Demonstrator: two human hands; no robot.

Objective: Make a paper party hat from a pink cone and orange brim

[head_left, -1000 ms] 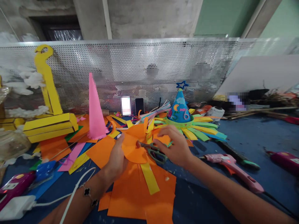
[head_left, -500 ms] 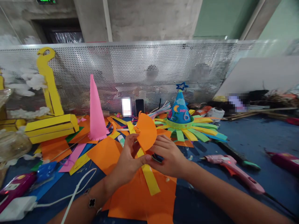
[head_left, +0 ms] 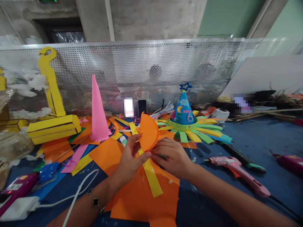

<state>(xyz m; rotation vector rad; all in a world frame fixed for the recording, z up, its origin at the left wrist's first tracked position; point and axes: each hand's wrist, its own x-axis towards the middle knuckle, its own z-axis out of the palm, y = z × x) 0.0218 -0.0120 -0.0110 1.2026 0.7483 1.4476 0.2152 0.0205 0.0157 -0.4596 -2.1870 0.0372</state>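
A rounded piece of orange paper (head_left: pixel 149 132) is held up in front of me, folded so that two curved layers show at its right edge. My left hand (head_left: pixel 132 157) grips it from the lower left, the thumb pointing right. From the lower right my right hand (head_left: pixel 174 154) pinches its edge; those fingertips are partly hidden behind the paper. Under the hands lie a yellow paper strip (head_left: pixel 153 181) and a large orange sheet (head_left: pixel 137 205). A pink paper cone (head_left: pixel 98 110) stands behind to the left, and a decorated blue cone hat (head_left: pixel 183 110) to the right.
A pink glue gun (head_left: pixel 239 170) lies at right beside a green-and-black handled tool (head_left: pixel 253 165). At left are a purple glue gun (head_left: pixel 20 186), a white charger (head_left: pixel 20 206) with a looping cable and a yellow cardboard structure (head_left: pixel 54 129). A perforated metal screen (head_left: pixel 132 63) closes the back.
The folded orange paper has turned slightly, so its second layer now shows along the right edge. My right fingers have shifted up a little along it, and the left thumb has moved slightly.
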